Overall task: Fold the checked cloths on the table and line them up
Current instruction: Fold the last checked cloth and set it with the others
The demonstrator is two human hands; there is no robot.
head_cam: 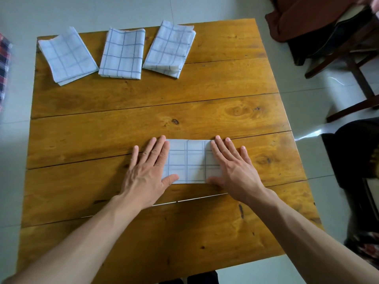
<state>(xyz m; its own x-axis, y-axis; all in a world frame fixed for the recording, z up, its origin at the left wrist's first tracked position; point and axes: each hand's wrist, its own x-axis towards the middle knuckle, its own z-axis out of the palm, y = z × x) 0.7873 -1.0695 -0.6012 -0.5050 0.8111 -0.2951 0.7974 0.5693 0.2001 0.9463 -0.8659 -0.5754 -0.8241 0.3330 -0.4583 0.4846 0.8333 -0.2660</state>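
A folded white cloth with a blue check (188, 161) lies flat near the middle of the wooden table (155, 103). My left hand (148, 171) presses its left end with straight fingers. My right hand (231, 168) presses its right end the same way. Three more folded checked cloths lie in a row along the table's far edge: a left one (67, 55), a middle one (122, 54) and a right one (169, 48).
A dark wooden chair (348, 64) draped with brown fabric stands at the far right. A black object (356, 152) sits on the floor right of the table. Red and blue plaid fabric (4, 66) shows at the left edge. Pale floor tiles surround the table.
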